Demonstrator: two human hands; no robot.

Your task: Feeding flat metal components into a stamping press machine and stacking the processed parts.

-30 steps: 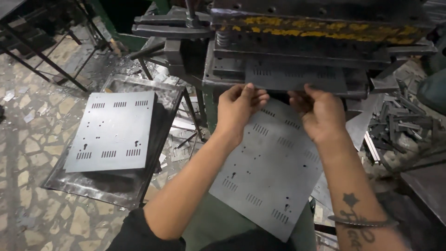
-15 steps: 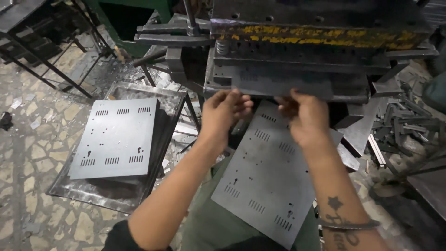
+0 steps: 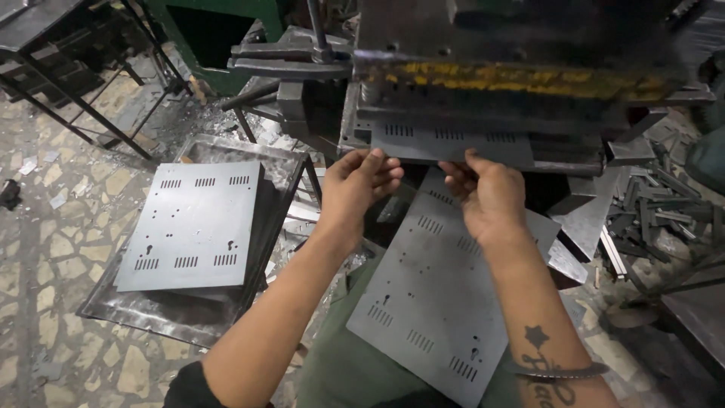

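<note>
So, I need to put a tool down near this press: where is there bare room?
Bare floor lies left of the tray holding the panel stack. Scrap strips crowd the right. Both hands hold the perforated sheet at the press bed, filling the middle.

A thin grey metal sheet (image 3: 453,143) is held flat in the mouth of the press, only its near edge showing beneath the yellow-stained upper block. Three groups of short punched slots are seen along that edge. It is gripped at the near edge by the left hand (image 3: 361,185) and the right hand (image 3: 487,195), fingers pinched on its rim. A second grey sheet (image 3: 442,291) of the same kind is laid lower, over the lap, tilted with its far end toward the press and partly covered by the right hand and forearm. It is punched with slot groups and small round and keyhole openings.
</note>
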